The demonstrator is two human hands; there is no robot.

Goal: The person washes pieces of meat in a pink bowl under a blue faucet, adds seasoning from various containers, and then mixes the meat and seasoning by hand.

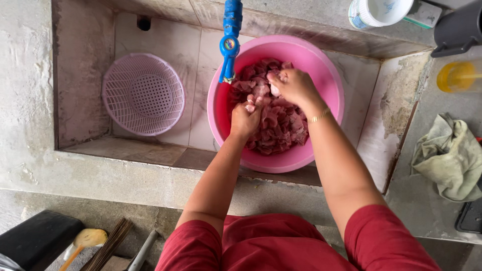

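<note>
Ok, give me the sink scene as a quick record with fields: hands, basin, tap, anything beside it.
left hand: closed on a meat piece in the basin
right hand: gripping a pale meat piece
basin: pink, round, full of raw meat
tap: blue, over the basin's left rim
basket: pink, empty, left in sink
cloth: greenish, on right counter

Home kitchen wash area, plain build. Evidence: sunken tiled sink (pixel 165 45) set in rough concrete counter (pixel 30 100), blue plastic tap (pixel 230 40) at far side, pink basin (pixel 321 80) of raw meat pieces (pixel 278 125) in sink, pink plastic colander (pixel 143 94) left of it. Crumpled cloth (pixel 449 155) on counter at right, white cup (pixel 376 11) far right.
</note>
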